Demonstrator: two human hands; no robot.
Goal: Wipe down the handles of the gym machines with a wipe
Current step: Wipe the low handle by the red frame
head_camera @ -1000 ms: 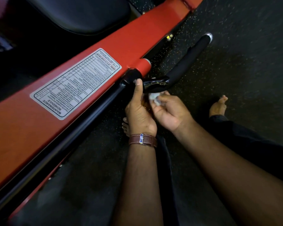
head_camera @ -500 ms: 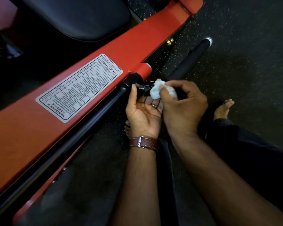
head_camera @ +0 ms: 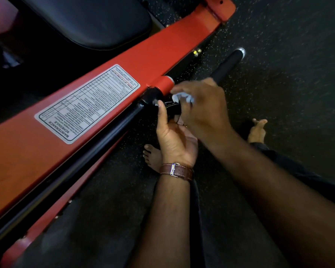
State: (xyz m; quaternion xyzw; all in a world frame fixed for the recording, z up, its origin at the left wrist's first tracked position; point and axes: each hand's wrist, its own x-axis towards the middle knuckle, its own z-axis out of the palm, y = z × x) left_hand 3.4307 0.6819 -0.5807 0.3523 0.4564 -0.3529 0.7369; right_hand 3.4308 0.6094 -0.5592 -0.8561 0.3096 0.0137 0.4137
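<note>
A black padded handle (head_camera: 228, 64) sticks out from a red machine arm (head_camera: 104, 78), ending in a silver cap. My right hand (head_camera: 203, 105) covers the handle's near bend and is closed around a crumpled white wipe (head_camera: 179, 96), which it presses onto the handle. My left hand (head_camera: 174, 138), with a brown watch strap on the wrist, lies palm up under the bend, its thumb against the black joint and its fingers hidden beneath the right hand. Motion blurs the right hand.
A white maintenance schedule label (head_camera: 87, 103) is stuck on the red arm. A black seat pad (head_camera: 89, 18) lies beyond it at top left. Dark speckled rubber floor (head_camera: 288, 74) spreads to the right. My bare feet (head_camera: 257, 130) stand below the hands.
My right hand came up from under the bend with the wipe, settled on top of the handle and slid toward the joint. My left hand turned palm up beneath it.
</note>
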